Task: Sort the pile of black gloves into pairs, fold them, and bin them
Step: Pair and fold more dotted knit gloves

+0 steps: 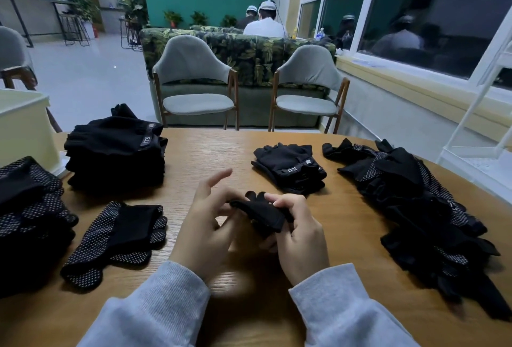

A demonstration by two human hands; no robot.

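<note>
Both hands held one black glove [260, 212]: right hand [299, 233] curled round its cuff, left hand [206, 224] pinching an edge, forefinger lifted. Soft, light, floppy; best gripped at the cuff.

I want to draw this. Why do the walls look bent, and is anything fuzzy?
Head view: the wide lens bends the window frame and table edge; the left hand is slightly blurred, with a smeared patch under the wrists; the window mirrors the room.

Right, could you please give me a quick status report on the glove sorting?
Both hands, left hand and right hand, on one black glove. Unsorted pile waiting right. Nothing in the way.
</note>
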